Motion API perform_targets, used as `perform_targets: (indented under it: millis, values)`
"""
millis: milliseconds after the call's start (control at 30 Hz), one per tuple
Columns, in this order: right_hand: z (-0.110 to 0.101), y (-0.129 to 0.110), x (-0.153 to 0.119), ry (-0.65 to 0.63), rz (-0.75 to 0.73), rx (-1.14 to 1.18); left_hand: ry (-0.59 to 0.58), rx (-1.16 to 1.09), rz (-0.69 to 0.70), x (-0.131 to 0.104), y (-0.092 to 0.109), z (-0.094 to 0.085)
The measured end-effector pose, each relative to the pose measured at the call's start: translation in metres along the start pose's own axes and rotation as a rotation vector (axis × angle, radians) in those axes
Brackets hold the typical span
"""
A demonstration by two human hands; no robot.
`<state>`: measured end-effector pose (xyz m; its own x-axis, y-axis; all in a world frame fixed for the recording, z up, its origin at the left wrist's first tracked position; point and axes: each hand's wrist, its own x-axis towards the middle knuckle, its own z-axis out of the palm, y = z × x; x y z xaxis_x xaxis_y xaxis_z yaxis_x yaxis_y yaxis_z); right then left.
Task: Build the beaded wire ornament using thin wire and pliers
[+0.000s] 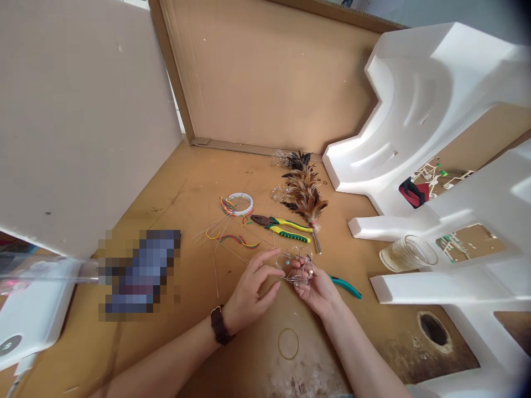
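My right hand (316,288) holds a tangle of thin silvery wire with small beads (305,272) between its fingers. Beside it, my left hand (254,287), with a dark watch on the wrist, has its fingers spread, the index fingertip at the wire's left edge. Pliers with yellow-green handles (286,228) lie just beyond the hands. A teal tool handle (347,287) shows to the right of my right hand, its other end hidden. Behind the pliers rest a white ring (243,204) with coloured strands and a bundle of brown feathers (306,190).
White foam pieces (398,110) stand along the right, with a glass (409,254) among them. A blurred blue object (145,271) and a white device (35,309) lie left. Cardboard (274,72) walls the back; loose wires lie mid-table.
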<state>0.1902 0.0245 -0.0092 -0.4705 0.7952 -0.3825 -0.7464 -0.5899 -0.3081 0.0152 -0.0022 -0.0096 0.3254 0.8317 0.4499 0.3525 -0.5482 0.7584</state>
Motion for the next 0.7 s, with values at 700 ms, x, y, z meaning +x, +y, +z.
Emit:
perform_targets:
  millis: [700]
  values:
    - [0.0029, -0.0020, -0.0032, -0.016, 0.018, 0.035, -0.022, -0.130, -0.051, -0.0004, -0.0029, 0.0007]
